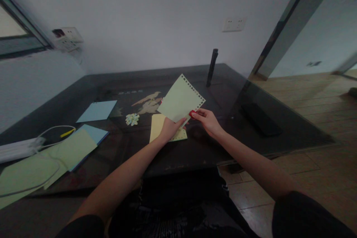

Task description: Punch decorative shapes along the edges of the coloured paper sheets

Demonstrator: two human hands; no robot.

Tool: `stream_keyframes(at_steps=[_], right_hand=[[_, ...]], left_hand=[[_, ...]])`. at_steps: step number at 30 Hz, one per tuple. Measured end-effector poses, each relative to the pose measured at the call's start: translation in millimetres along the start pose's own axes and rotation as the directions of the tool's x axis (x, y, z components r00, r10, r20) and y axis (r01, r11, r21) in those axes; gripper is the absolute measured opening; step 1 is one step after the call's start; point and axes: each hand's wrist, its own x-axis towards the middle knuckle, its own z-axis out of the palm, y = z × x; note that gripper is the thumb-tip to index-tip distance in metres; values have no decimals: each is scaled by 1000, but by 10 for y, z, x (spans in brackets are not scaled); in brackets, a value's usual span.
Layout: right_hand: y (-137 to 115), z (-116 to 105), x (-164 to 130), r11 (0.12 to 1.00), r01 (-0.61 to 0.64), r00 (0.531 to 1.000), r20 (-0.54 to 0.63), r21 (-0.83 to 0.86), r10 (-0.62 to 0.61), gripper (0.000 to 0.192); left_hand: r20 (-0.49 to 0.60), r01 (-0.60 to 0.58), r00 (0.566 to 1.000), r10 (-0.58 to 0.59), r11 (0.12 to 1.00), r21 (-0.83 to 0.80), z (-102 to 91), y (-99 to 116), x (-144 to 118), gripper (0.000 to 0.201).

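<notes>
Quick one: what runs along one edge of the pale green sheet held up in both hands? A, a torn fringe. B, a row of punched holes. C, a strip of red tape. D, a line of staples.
B: the pale green sheet, pinched between the left hand and right hand, shows a row of small round holes along its upper right edge.

A room in a home or small office. A dark glass-topped desk [195,156] stands against a white wall with sockets [234,24], on a tiled floor [315,178] at right.

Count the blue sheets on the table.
2. One blue sheet lies flat left of centre. The other sits nearer, partly under a green sheet at left. More could be hidden under that green pile.
</notes>
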Motion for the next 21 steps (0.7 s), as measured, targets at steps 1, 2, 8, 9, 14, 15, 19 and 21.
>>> stream_keyframes(at_steps=[1,2,8,9,14,15,19,21], right_hand=[[2,-1,-1,1000,1,1000,2,5,-1,23],[5,-2,-2,1000,2,1000,5,12,-2,23],[26,-12,7,999,-7,1000,7,31,7,24],[29,-15,9,1000,-6,1000,7,28,6,24],[45,-19,7,1000,-3,1000,-2,5,3,26],[51,-17,5,1000,-1,1000,-4,3,1,27],[85,-2,14,1000,-21,1000,4,21,21,30],[100,4,31,999,-39,999,21,30,39,31]], left_hand=[[-1,0,1000,0,1000,12,0,8,-1,19],[-1,3,1000,-3,1000,20,1,13,-3,19],[2,35,999,-35,999,-2,23,-46,-6,25],[4,40,999,-40,999,-9,28,-66,-4,25],[9,50,999,-50,999,-21,46,-121,-1,27],[4,49,999,-49,999,-15,46,-116,-3,26],[-8,47,999,-47,999,14,38,-53,-19,21],[-7,60,998,-60,998,11,32,-25,-24,20]])
